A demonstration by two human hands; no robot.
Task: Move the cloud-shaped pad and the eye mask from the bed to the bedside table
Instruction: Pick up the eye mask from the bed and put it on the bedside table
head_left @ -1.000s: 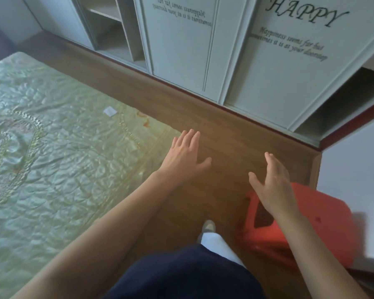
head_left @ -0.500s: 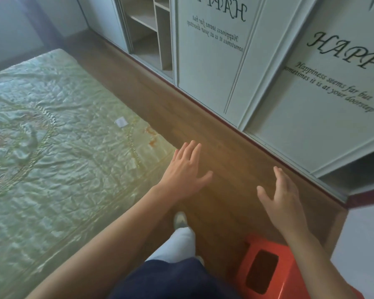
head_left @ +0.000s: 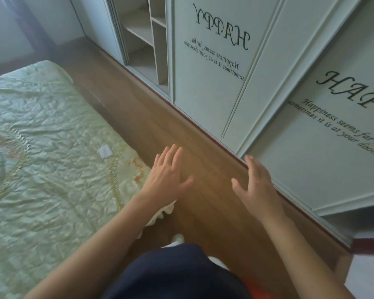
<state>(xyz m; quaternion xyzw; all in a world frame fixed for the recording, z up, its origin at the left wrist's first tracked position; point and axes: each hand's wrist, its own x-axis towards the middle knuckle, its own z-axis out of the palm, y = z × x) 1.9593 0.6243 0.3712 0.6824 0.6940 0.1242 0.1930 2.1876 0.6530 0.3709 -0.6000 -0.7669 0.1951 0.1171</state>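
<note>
The bed (head_left: 41, 169) with a pale green quilted cover fills the left side. A small white tag (head_left: 104, 151) lies on the cover near the bed's right edge. No cloud-shaped pad, eye mask or bedside table shows in this view. My left hand (head_left: 165, 180) hovers over the bed's corner, palm down, fingers spread, holding nothing. To its right, over the wooden floor, my right hand (head_left: 257, 186) is also spread and holds nothing.
A strip of wooden floor (head_left: 181, 130) runs between the bed and a white wardrobe (head_left: 235, 83) with lettered sliding doors and an open shelf section (head_left: 145, 39). A sliver of a red stool (head_left: 255, 288) shows at the bottom, beside my legs.
The view has swung left and upward along the aisle; the red stool has slid nearly out of the bottom. Both hands stay spread and empty, now closer together.
</note>
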